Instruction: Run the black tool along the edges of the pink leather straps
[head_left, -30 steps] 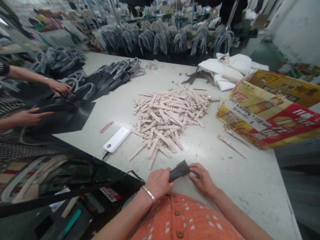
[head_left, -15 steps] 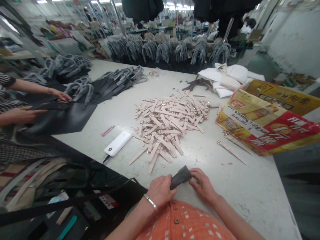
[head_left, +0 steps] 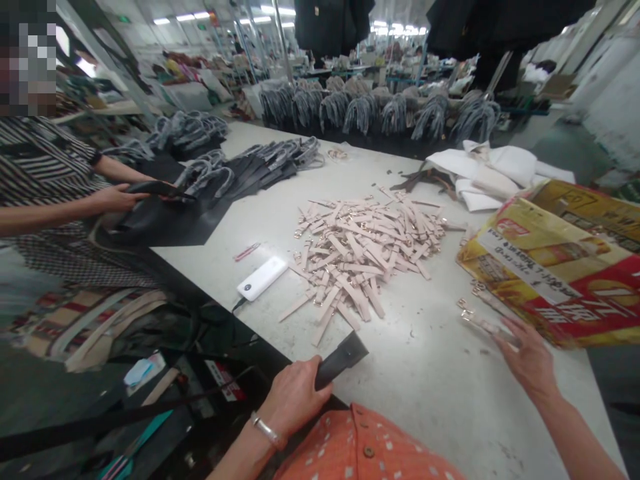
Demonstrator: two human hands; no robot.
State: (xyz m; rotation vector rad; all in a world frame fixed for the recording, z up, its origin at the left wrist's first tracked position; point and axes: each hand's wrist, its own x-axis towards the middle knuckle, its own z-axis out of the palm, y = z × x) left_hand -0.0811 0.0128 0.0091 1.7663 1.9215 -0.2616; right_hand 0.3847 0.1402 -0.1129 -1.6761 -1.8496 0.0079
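Note:
My left hand (head_left: 299, 393), with a metal bangle at the wrist, is closed around a folded black leather strip (head_left: 343, 360). The strip's wide free end points up and to the right over the near table edge. Far to the right, my right hand (head_left: 530, 363) has its fingers and thumb around the near end of a pale pink buckled strap (head_left: 483, 325), which lies on the table beside the box. A big heap of similar pale straps (head_left: 357, 257) with gold buckles covers the table's middle, in front of both hands.
A yellow and red carton (head_left: 545, 267) stands on the right. Left of the heap lie a white power bank (head_left: 263, 279) with a cable and a pink tool (head_left: 247, 251). A co-worker's hands (head_left: 117, 198) handle black leather bags at left. White sheets (head_left: 493, 173) lie behind.
My right hand has left the black leather strip and moved right to a buckled strap. My left hand keeps the strip. The view has turned left; the co-worker's hands have shifted on a dark handle.

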